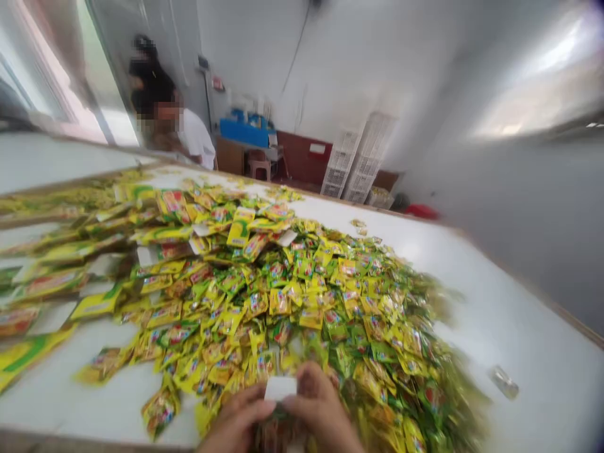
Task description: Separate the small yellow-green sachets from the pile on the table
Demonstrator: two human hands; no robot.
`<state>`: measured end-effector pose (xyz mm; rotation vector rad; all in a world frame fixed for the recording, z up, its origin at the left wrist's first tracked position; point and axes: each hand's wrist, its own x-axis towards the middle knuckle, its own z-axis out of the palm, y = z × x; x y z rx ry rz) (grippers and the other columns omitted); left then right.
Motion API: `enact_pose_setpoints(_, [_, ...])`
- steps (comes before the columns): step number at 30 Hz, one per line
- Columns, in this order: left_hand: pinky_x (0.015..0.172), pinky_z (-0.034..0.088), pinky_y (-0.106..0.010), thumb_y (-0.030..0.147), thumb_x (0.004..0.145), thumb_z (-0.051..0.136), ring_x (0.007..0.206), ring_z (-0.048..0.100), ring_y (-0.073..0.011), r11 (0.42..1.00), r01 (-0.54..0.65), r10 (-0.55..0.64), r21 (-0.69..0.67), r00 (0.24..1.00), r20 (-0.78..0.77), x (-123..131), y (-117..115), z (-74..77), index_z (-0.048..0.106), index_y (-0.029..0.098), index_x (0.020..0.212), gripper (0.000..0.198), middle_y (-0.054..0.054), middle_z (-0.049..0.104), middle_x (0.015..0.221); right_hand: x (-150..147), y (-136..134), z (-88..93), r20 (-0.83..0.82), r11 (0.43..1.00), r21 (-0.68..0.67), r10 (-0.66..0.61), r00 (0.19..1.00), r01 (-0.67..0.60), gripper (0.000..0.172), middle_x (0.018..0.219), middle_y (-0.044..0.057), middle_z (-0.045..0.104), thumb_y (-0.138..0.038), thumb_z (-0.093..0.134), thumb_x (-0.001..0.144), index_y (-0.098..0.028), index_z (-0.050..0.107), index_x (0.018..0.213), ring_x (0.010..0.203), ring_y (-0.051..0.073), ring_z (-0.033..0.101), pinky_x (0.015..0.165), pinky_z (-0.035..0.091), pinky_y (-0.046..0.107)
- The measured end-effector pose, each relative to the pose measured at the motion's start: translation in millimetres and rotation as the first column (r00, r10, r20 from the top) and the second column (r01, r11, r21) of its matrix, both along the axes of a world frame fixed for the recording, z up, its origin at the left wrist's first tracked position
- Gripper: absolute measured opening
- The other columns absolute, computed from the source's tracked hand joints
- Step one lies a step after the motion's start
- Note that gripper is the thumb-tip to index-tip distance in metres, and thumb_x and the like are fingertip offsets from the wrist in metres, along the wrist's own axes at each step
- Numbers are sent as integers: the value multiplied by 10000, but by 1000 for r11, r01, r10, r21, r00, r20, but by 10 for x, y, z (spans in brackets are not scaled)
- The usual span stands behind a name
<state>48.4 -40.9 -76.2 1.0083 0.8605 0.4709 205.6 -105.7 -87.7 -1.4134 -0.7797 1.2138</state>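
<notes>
Sachet pile [325,308] on tbl [509,308], boxes [97,305] to its L, crates [342,160] bhd tbl.

The worktop [425,245] is white, bordered in brown. Packets [280,302] across its middle are yellow and green, patched with red and blue. Boxes [97,304] towards its left edge are yellow with green curves. A silvery packet [504,382] lies near its right edge.

A person in black [153,82] stands behind a person in white [198,135]. Against the grey wall [368,56], 1 pink stool [259,165] sits below a blue box [245,133], and 2 stacks of white crates [365,157] lean close together near a blurred red object [421,211].
</notes>
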Motion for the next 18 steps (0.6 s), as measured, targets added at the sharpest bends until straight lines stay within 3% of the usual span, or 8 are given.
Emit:
enact_pose_setpoints(2, [903,505,-394,259,766,696,983,671,-267,995,31,-18,-98,991,130,26,56,-55,720,134,1028,291,-91,750,1010,-20,17,-39,-140,999,-13,-51,989,50,414,715,-23,627,-452,800,633,-217,648,939,380,70,416,328,293,184])
enact_pose_setpoints(4, [876,511,-371,301,772,700,940,686,-260,997,19,-7,-79,989,148,36,108,-64,739,141,1011,290,-93,762,993,-20,44,-5,-146,997,-3,-74,986,74,375,723,-5,632,-469,795,638,-191,713,876,390,57,407,348,310,188])
enact_pose_setpoints(8, [911,511,-354,407,734,750,987,687,-276,983,-72,83,167,995,-57,3,162,-105,778,188,957,314,-79,777,998,13,81,92,-125,998,19,-59,990,62,386,635,23,622,-548,715,740,-166,768,754,446,94,499,424,409,212])
enact_pose_setpoints(12, [905,522,-350,439,741,729,984,686,-287,939,-99,148,328,981,-126,-3,172,-180,785,217,945,306,-66,779,986,18,114,40,-159,997,-8,-80,984,80,353,648,12,652,-480,842,612,-192,776,804,484,109,532,448,467,217])
enact_pose_setpoints(15, [783,553,-297,440,760,706,853,697,-256,915,-70,131,398,983,-130,19,188,-203,777,215,872,262,-54,772,877,0,122,-64,-126,996,6,-92,988,93,335,636,10,639,-487,845,600,-198,776,756,489,126,557,437,483,229])
enact_pose_setpoints(18, [724,551,-271,379,766,719,782,688,-237,839,9,65,544,991,-117,10,234,-261,757,223,755,161,-50,749,792,5,98,-137,-5,986,129,-103,995,102,314,680,27,644,-512,822,632,-214,783,721,532,149,589,455,491,247])
